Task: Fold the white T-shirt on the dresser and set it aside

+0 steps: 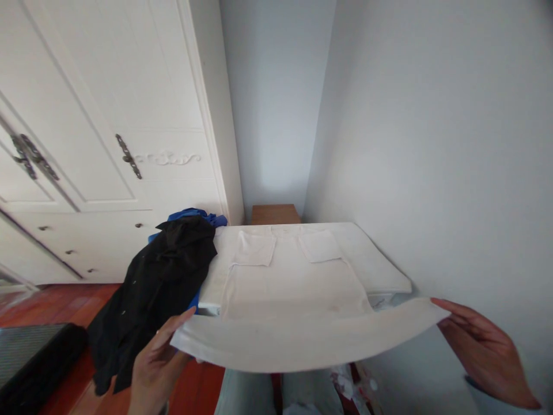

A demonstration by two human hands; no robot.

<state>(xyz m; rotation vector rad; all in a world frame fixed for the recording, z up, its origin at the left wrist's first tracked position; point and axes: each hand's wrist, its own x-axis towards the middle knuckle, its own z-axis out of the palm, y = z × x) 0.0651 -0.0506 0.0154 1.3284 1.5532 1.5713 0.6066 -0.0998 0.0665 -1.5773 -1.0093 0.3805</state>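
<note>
A white garment [294, 288] lies spread over a white board-like surface [380, 259], two folded patches showing at its far end. Its near edge is lifted into a taut curved band. My left hand [158, 363] pinches the band's left corner, and my right hand [484, 351] grips the right corner close to the wall. Both hands hold the cloth a little above and in front of the surface's near end.
A black garment [159, 288] over blue cloth [194, 216] drapes off the surface's left side. White wardrobe doors [108, 115] with dark handles stand at left. A wooden cabinet [275, 214] sits beyond. The grey wall [432, 144] runs along the right. Red-brown floor [52, 302] lies below.
</note>
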